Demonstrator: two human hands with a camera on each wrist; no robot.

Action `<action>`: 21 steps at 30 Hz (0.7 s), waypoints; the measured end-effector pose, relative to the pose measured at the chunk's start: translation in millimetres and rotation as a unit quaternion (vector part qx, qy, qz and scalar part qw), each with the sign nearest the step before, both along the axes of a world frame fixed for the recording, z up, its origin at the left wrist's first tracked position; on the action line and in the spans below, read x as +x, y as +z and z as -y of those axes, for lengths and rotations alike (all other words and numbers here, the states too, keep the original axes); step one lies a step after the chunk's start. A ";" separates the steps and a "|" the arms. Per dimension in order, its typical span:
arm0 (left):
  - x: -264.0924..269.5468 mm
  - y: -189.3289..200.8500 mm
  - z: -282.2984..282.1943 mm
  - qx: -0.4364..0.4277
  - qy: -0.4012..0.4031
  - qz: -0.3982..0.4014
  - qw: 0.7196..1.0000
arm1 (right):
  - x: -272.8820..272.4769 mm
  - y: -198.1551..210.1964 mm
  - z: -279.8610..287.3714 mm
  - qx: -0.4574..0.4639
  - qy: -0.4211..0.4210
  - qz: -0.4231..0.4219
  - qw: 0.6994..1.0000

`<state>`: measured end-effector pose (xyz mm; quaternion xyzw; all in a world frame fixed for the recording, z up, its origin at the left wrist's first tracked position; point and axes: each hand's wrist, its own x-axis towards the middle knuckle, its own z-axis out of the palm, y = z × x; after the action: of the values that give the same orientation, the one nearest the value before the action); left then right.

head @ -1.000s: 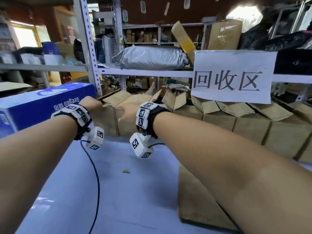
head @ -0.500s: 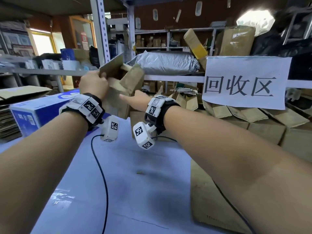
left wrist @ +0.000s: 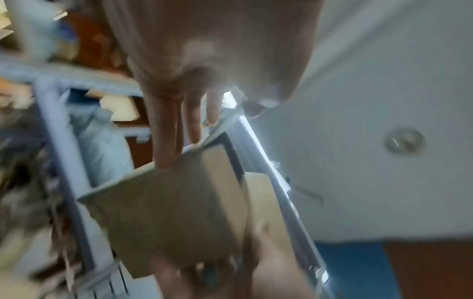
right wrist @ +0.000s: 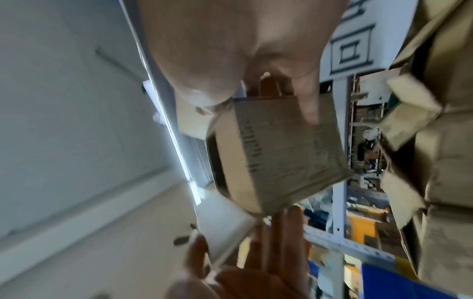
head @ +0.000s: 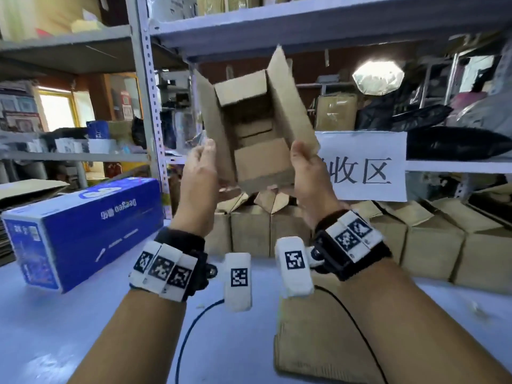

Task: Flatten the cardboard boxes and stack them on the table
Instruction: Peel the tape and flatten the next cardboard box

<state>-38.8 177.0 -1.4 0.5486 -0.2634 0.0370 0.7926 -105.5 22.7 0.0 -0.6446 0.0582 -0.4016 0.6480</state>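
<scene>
A small brown cardboard box (head: 255,128) hangs in the air in front of the shelves, its opening turned toward me and its flaps spread. My left hand (head: 201,167) lies against the box's left side with straight fingers (left wrist: 174,131) along the wall (left wrist: 174,212). My right hand (head: 304,164) pinches the box's right side (right wrist: 276,153), thumb (right wrist: 204,95) on one face and fingers (right wrist: 307,101) on the other. A flattened cardboard piece (head: 318,342) lies on the table (head: 83,328) under my right forearm.
A long blue carton (head: 83,225) lies on the table at the left. A row of open cardboard boxes (head: 429,239) lines the table's back edge under a white paper sign (head: 363,167). A metal shelf post (head: 146,92) stands behind the held box.
The box has come out of the back row and risen to shelf height, and its opening now faces me. Both hands rose with it, and my view tilted upward.
</scene>
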 end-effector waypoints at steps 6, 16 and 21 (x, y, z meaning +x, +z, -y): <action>-58.6 -49.8 57.7 0.077 -0.109 0.016 0.991 | -104.1 -51.1 61.9 -0.030 -0.115 0.025 0.993; -88.2 -96.3 97.3 0.217 -0.123 0.028 0.968 | -214.6 -91.2 113.2 -0.033 -0.135 0.018 0.990; -96.4 -104.1 101.0 0.241 -0.165 0.024 0.956 | -214.9 -100.6 115.6 -0.034 -0.135 -0.060 0.988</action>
<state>-135.3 75.9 -105.5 0.6714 -0.3707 -0.1456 0.6250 -320.4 -92.9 -100.6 -0.6754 0.1703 -0.4476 0.5608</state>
